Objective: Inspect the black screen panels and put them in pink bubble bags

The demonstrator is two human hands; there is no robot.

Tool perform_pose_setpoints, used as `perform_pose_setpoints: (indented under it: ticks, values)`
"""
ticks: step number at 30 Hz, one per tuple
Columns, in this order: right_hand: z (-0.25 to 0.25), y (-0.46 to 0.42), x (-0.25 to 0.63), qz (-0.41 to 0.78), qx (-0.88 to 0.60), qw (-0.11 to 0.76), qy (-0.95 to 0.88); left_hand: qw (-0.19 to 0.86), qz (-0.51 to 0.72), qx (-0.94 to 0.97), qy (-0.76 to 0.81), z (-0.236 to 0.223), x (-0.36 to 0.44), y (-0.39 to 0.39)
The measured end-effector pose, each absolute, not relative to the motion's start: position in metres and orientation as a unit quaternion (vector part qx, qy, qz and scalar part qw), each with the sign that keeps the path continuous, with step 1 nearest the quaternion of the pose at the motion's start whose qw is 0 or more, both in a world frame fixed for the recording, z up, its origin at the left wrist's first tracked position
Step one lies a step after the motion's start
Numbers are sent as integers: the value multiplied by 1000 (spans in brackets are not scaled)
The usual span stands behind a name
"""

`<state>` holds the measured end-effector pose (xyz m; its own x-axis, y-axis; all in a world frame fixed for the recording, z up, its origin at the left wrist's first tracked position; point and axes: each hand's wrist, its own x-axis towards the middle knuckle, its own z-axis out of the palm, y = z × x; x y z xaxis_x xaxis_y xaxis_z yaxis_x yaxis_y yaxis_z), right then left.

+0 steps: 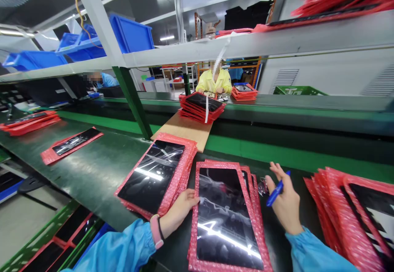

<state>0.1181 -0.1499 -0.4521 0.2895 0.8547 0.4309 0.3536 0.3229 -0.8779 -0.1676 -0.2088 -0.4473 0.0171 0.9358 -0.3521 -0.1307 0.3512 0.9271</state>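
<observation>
A black glass screen panel [226, 218] lies on pink bubble wrap [191, 247] on top of a short stack in front of me. My left hand [181, 206] grips the left edge of this bubble wrap, thumb on top; the fingers underneath are partly hidden. Just left of it lies another stack topped by a black screen panel [154, 173], also on pink bubble wrap. My right hand [286, 202] holds a blue pen [278, 189] above the table, right of the front stack. A small clear object [262, 186] lies beside that hand.
More pink-wrapped panels [341, 214] stack at the right. A strapped panel stack [201, 107] sits on a brown board [187, 130] bridging toward a person in yellow [214, 79]. A green post [132, 99] and overhead shelf [191, 54] frame the bench. A green crate [40, 239] stands lower left.
</observation>
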Motion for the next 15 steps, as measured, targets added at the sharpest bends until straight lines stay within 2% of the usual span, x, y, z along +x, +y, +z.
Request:
perform_pose_setpoints:
  ticks: [7,15]
  values:
    - [-467,-130,156,306,-567,553,-528,544,410,445,581,-451,-169,-199]
    - [-477,-134,150,326,-542,598,-491,522,377,462,609,-450,-159,-183]
